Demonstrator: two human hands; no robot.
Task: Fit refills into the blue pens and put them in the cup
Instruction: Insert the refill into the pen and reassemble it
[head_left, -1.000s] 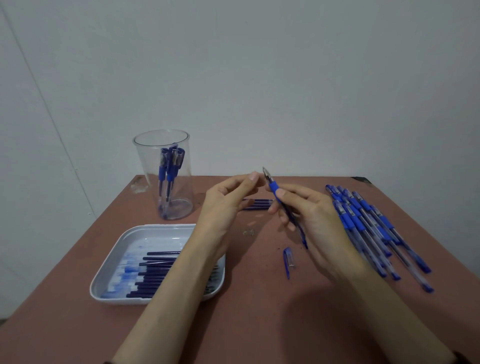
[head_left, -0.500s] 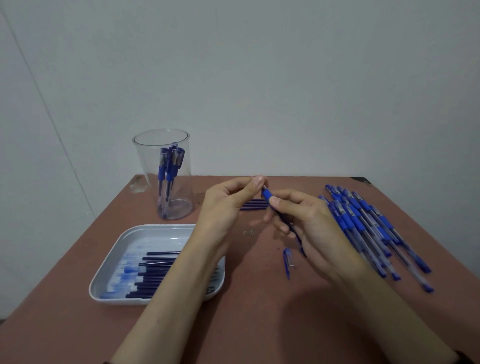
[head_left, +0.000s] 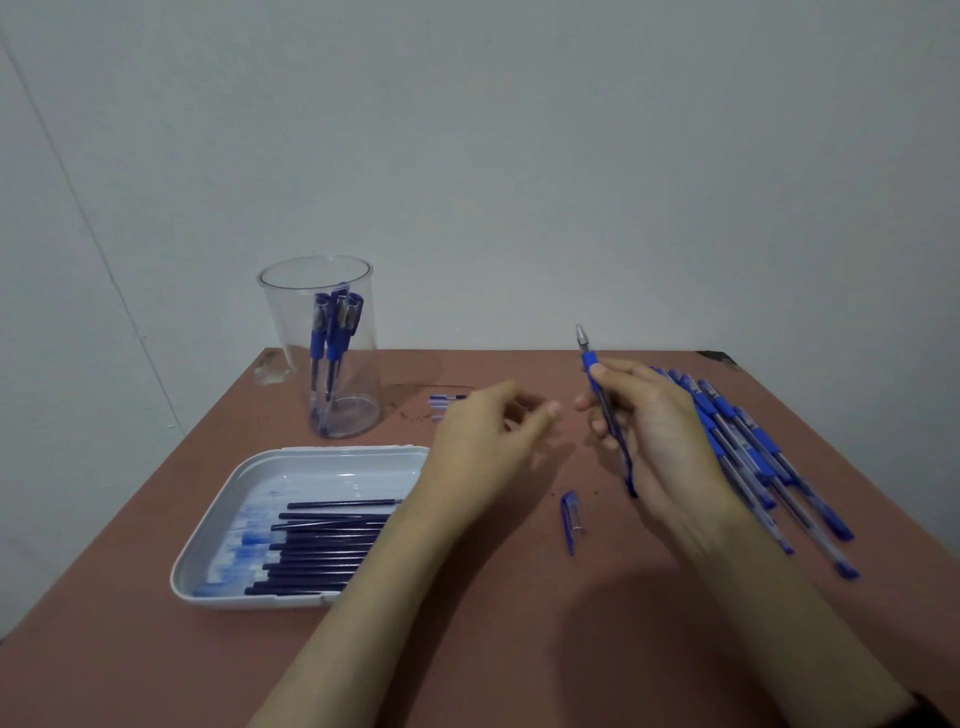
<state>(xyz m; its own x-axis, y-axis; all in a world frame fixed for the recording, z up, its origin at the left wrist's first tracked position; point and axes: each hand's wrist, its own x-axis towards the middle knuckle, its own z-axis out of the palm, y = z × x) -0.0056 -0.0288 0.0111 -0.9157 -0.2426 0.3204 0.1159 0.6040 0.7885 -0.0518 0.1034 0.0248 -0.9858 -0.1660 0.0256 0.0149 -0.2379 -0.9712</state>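
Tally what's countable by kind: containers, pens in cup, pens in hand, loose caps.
cup: 1
tray: 1
pens in cup: 3
held pen, in right hand: 1
loose cap: 1
Total: 7
Pen pile and refills overlap too much to count.

The left hand (head_left: 483, 441) is blurred and its forearm hides the tray (head_left: 332, 451) corner
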